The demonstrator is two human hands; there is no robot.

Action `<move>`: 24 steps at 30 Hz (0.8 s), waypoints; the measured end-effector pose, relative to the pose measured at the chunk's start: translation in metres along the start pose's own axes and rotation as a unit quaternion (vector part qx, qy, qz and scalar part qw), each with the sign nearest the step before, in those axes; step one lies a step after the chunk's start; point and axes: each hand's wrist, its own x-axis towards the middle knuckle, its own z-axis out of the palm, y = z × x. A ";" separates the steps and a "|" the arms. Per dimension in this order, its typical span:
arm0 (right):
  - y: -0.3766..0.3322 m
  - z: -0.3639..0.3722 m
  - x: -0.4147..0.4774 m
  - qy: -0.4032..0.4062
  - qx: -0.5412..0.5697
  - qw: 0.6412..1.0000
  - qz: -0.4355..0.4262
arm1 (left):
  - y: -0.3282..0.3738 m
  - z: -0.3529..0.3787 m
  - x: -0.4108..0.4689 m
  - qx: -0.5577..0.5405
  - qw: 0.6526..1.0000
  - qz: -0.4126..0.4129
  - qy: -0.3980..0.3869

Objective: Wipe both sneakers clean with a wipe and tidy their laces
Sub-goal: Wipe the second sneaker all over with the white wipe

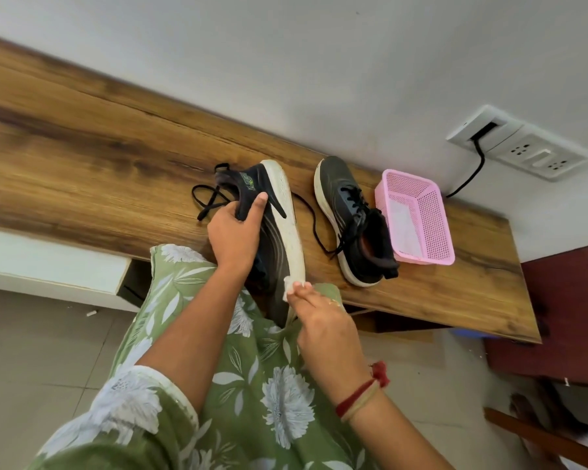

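At a wooden desk [99,157], a person tips one sneaker [275,245] on its side over the near edge, white midsole up, while the second sneaker [347,215] stands upright just beside a pink basket [431,212]. The left hand [235,232] curls round the upper near the collar to steady it, and the right hand [323,330] pinches a small wipe [290,285] against the midsole's near end. The stroke likely works best run firmly along the grimy rim with a fresh fold of wipe, before the loose laces [211,201] are tidied.
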 end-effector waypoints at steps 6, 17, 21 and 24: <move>0.005 -0.044 0.077 0.103 0.225 0.960 0.130 | 0.001 0.000 0.002 0.018 1.000 -0.016 -0.006; 0.009 -0.005 0.093 -0.034 -0.018 0.999 -0.018 | 0.000 0.002 0.008 0.057 0.998 -0.031 -0.006; 0.011 -0.001 0.063 -0.007 -0.061 0.998 -0.034 | 0.001 0.002 0.006 0.054 0.998 -0.030 -0.011; 0.006 -0.004 0.036 -0.029 -0.061 0.998 -0.020 | 0.001 0.000 0.005 0.050 0.998 -0.033 -0.009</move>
